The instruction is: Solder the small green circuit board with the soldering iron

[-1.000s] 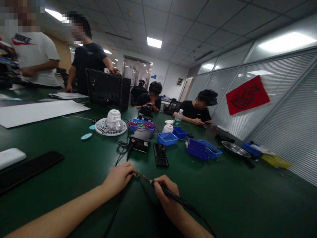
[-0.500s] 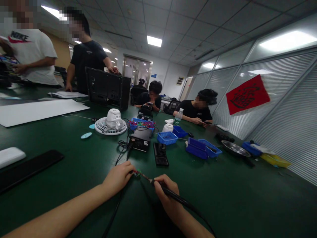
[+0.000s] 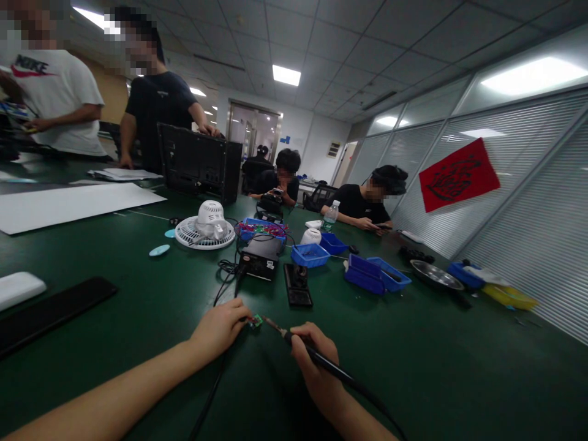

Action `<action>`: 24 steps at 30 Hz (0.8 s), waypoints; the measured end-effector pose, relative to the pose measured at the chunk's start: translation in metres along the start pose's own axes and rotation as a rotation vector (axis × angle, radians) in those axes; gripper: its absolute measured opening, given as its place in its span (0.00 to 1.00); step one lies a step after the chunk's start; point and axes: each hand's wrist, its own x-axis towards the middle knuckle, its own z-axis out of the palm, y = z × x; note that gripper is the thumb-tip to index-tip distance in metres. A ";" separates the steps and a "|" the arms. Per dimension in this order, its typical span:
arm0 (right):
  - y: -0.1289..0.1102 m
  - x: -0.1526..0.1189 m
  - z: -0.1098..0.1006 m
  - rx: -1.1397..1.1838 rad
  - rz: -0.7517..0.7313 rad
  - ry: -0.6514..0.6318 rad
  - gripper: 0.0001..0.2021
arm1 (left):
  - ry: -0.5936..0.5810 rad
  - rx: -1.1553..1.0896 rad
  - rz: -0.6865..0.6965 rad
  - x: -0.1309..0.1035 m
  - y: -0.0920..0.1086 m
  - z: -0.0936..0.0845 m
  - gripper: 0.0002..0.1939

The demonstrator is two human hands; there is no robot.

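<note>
My left hand (image 3: 220, 324) is closed at the fingertips around the wires of a small green circuit board (image 3: 258, 320), just above the table. A bit of red wire shows by the fingers; the rest of what they pinch is hidden. In my right hand (image 3: 319, 358) is a soldering iron (image 3: 337, 371), gripped like a pen by its black handle. Its tip points left at the board, close to its right edge, with a small gap seeming to lie between them. The iron's cable trails down to the lower right.
Ahead stand a black soldering station (image 3: 260, 260), a black stand (image 3: 298, 286), a blue basket (image 3: 310, 255) and a white fan (image 3: 204, 236). A black cable (image 3: 212, 392) runs beneath my left wrist. A person (image 3: 367, 205) sits across the table (image 3: 413, 367); others are farther back.
My right hand has drawn the soldering iron slightly to the right, so its tip is off the circuit board. The left hand stays in place with its hold.
</note>
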 end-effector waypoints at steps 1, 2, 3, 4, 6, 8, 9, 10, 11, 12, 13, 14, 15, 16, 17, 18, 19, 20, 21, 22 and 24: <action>0.000 0.000 -0.001 -0.007 0.003 -0.004 0.06 | -0.001 -0.002 0.004 0.000 0.000 0.000 0.12; 0.000 0.000 -0.001 -0.013 0.012 -0.013 0.06 | -0.003 -0.003 0.009 0.000 0.000 0.000 0.12; -0.001 0.000 -0.001 -0.015 0.021 -0.022 0.06 | -0.006 -0.004 0.013 0.000 0.000 0.000 0.12; -0.001 0.001 -0.001 -0.016 0.028 -0.029 0.07 | -0.007 -0.003 0.016 0.000 0.000 0.000 0.12; -0.002 0.003 0.000 -0.013 0.036 -0.039 0.08 | -0.013 -0.001 0.024 0.000 -0.001 0.000 0.12; -0.004 0.005 0.001 -0.008 0.040 -0.044 0.08 | -0.021 0.001 0.027 0.001 -0.002 0.001 0.13; -0.004 0.006 0.001 -0.005 0.043 -0.046 0.08 | -0.025 0.001 0.030 0.001 -0.002 0.001 0.13; -0.004 0.006 0.001 -0.003 0.045 -0.049 0.08 | -0.026 -0.001 0.032 0.001 -0.002 0.002 0.13; -0.004 0.007 0.002 -0.001 0.045 -0.052 0.08 | -0.026 -0.002 0.034 0.001 -0.002 0.002 0.13; -0.004 0.006 0.002 -0.001 0.045 -0.057 0.08 | -0.024 -0.003 0.033 0.001 -0.002 0.002 0.13; -0.004 0.006 0.002 -0.003 0.043 -0.062 0.08 | -0.023 -0.003 0.033 0.001 -0.002 0.002 0.13; -0.004 0.006 0.002 -0.006 0.040 -0.063 0.08 | -0.022 -0.002 0.032 0.001 -0.001 0.002 0.13; -0.004 0.006 0.002 -0.008 0.037 -0.062 0.08 | -0.021 0.000 0.030 0.000 -0.001 0.002 0.13; -0.004 0.006 0.002 -0.010 0.035 -0.060 0.08 | -0.019 0.004 0.028 0.000 -0.001 0.002 0.12; -0.004 0.006 0.001 -0.010 0.034 -0.059 0.08 | -0.017 0.007 0.027 0.000 -0.001 0.002 0.12; -0.004 0.007 0.001 -0.008 0.035 -0.061 0.08 | -0.014 0.010 0.026 0.000 -0.001 0.002 0.12; -0.004 0.007 0.001 -0.004 0.037 -0.066 0.08 | -0.012 0.012 0.026 0.000 -0.001 0.002 0.11; -0.004 0.007 0.001 0.003 0.043 -0.073 0.08 | -0.010 0.014 0.022 0.000 -0.001 0.002 0.11; -0.003 0.007 0.000 0.011 0.051 -0.082 0.08 | -0.012 0.017 0.017 0.000 0.000 0.002 0.11; -0.003 0.007 0.000 0.018 0.060 -0.087 0.07 | -0.015 0.019 0.012 0.000 0.000 0.003 0.11; -0.001 0.006 0.001 0.026 0.076 -0.088 0.07 | -0.017 0.026 -0.002 0.000 0.000 0.003 0.11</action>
